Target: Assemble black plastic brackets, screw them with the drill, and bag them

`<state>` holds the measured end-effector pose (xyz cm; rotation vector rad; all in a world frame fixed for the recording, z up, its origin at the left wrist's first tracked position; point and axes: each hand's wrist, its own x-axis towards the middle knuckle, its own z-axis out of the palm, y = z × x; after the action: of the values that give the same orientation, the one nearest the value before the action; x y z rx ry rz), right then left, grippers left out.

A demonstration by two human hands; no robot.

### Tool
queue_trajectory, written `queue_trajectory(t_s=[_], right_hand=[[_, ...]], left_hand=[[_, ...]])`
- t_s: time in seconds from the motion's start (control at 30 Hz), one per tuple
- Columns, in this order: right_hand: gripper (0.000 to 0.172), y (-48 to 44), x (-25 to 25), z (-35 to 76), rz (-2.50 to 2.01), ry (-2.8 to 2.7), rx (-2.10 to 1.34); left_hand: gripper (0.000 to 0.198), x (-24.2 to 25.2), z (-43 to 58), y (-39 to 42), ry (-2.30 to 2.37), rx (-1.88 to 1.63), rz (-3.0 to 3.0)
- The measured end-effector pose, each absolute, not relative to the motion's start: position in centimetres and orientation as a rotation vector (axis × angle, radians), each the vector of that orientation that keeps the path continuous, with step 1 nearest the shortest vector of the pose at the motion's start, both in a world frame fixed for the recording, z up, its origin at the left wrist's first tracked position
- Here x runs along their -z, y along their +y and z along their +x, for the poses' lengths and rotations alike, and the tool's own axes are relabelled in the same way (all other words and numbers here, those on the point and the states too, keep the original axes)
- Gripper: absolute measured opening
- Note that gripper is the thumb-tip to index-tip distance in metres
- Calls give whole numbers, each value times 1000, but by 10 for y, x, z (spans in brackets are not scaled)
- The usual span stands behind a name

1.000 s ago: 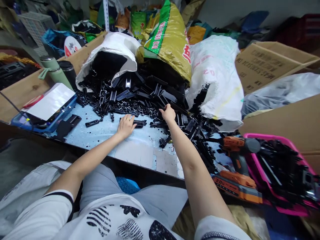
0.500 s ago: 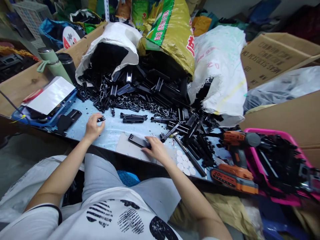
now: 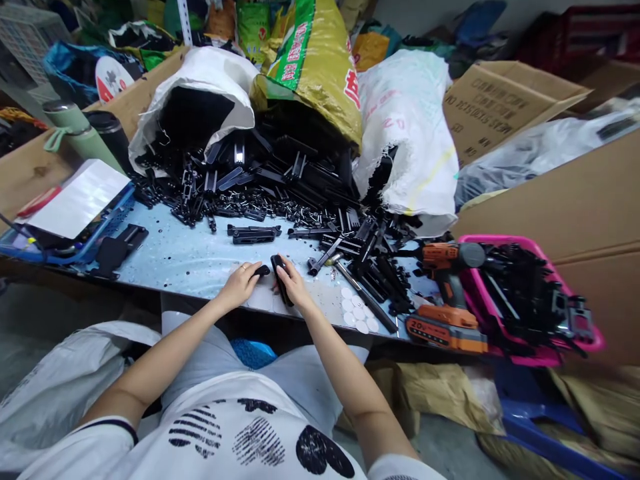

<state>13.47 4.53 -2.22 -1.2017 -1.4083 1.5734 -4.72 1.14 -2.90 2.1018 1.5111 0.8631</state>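
Observation:
My left hand [image 3: 239, 285] is closed on a small black part [image 3: 262, 271], whose exact kind I cannot make out. Just to the right of it, my right hand [image 3: 296, 288] grips a long black plastic piece [image 3: 280, 279], tilted up on its edge. A narrow gap lies between the two parts. Both hands are over a grey pad [image 3: 320, 299] at the front edge of the blue work surface [image 3: 165, 257]. Beyond them lies a pair of slim black assemblies [image 3: 255, 234].
Black parts [image 3: 300, 180] spill from several sacks, among them a white sack [image 3: 220, 70]. A hammer-like tool [image 3: 365, 297], white discs [image 3: 357, 310], an orange cordless drill [image 3: 445, 300] and a pink basket [image 3: 530, 243] are on the right. A blue tray [image 3: 95, 243] is at left.
My left hand has come right with its small black part, close to my right hand. My right hand has lifted and turned the long black piece off the pad. The view has shifted slightly.

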Motion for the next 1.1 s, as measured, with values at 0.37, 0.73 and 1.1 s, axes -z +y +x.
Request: queue_trajectory(t_s=[0.37,0.73,1.1], right_hand=[[61,35,2,136,-1045,-1339,-1635],[55,23,-12,156,-988,-1853,-1132],[53,13,-4,135,-1033,-2037,-879]], left_hand=[[35,-3,-30,5,1367,-1167,1769],[32,-28,-24,-6,1332,-1307,2033],[33,-11,-15,-13,1484,-1455,1902]])
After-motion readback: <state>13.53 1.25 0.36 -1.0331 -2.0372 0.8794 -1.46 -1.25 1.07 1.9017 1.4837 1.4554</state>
